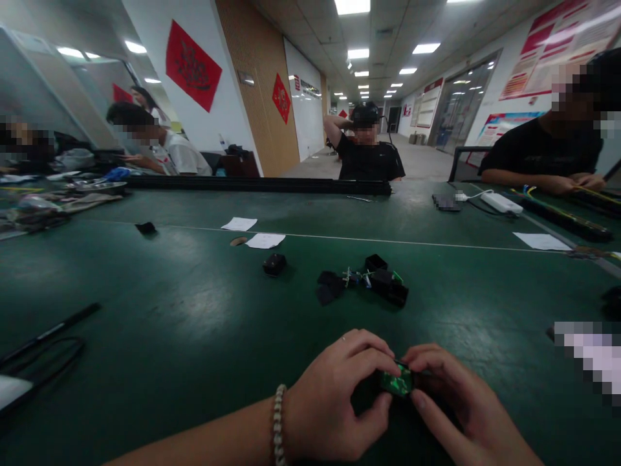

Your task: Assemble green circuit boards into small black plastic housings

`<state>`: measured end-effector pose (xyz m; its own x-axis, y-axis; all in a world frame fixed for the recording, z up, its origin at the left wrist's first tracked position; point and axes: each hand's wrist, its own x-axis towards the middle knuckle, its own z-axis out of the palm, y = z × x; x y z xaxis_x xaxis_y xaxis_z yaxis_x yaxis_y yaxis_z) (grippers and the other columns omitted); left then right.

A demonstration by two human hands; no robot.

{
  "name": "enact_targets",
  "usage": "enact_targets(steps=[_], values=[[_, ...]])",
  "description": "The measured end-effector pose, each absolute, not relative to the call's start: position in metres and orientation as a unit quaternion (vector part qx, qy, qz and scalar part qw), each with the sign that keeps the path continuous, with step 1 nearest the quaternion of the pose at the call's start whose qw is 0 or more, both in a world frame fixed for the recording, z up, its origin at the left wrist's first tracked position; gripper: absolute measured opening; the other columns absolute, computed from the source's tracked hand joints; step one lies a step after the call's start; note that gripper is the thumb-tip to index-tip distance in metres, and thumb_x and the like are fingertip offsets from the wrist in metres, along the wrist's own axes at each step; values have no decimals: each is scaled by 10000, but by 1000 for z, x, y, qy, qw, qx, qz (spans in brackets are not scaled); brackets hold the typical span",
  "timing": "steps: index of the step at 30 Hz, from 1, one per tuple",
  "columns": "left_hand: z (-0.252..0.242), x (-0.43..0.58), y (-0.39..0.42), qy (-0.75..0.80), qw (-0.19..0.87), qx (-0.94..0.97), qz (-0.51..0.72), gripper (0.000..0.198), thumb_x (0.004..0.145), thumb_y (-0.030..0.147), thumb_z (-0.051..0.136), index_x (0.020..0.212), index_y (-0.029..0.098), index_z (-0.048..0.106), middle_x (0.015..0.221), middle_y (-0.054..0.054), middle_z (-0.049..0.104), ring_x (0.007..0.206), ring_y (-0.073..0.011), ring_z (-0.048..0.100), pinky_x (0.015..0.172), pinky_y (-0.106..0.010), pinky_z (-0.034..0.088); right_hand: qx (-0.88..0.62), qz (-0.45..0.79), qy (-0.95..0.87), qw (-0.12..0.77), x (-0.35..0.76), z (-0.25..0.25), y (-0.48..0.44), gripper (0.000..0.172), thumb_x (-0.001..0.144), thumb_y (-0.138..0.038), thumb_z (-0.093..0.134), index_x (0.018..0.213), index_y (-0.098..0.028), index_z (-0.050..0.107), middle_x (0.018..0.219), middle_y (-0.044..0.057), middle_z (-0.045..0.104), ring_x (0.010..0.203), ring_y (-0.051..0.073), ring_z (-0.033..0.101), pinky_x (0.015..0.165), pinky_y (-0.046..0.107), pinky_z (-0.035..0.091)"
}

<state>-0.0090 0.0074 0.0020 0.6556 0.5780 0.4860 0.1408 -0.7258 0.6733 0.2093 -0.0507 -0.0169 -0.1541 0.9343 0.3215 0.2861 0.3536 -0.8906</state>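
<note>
My left hand (334, 395) and my right hand (456, 404) meet low over the green table (194, 323), fingers curled round a small black part with a green circuit board (398, 382) between them. A bead bracelet (278, 424) sits on my left wrist. Beyond my hands lies a cluster of black parts with short wires (366, 281), and a single black block (274, 264) rests to its left.
Paper slips (252, 233) lie mid-table, with a black cable and pen (43, 343) at the left. A long black rail (257, 185) crosses the far side. A white power strip (499, 202) is far right. Several people sit around the table.
</note>
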Motion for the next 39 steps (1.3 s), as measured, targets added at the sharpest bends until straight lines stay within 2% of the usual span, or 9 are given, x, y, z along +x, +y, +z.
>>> enact_targets(steps=[6,12,18,24,39], values=[[-1,-9,9,204,311,854,365,361,799,75,655,1143,184,654,1154,-114,681,1038,-227,685,904,-371,597,-452,353,-675,464,209,-18,-49,203,918,-100,612,1042,-256,646,1026,53,708,891,192,770,771,269,672],[0,-10,9,210,313,854,358,369,799,65,655,1147,188,652,1150,-111,681,1037,-228,683,900,-371,599,-462,377,-659,459,211,-23,-51,234,943,-108,615,1114,-262,660,1070,63,714,952,200,762,855,290,664],[-1,-10,9,209,312,855,357,372,796,69,657,1148,188,652,1158,-107,677,1051,-229,682,922,-375,592,-453,346,-677,465,210,-19,-50,213,921,-104,617,1053,-265,664,1031,53,705,880,194,757,763,271,670],[-2,-10,10,207,317,855,355,370,798,75,663,1150,190,648,1160,-104,676,1046,-226,678,925,-376,589,-451,337,-683,465,209,-15,-49,217,912,-100,603,1047,-264,645,1026,49,697,875,191,765,739,267,666],[0,-10,9,200,317,854,362,366,802,74,662,1150,186,661,1168,-113,676,1046,-225,676,913,-373,591,-458,339,-684,456,209,-15,-51,220,921,-106,598,1059,-271,643,1066,50,703,936,192,768,783,273,661]])
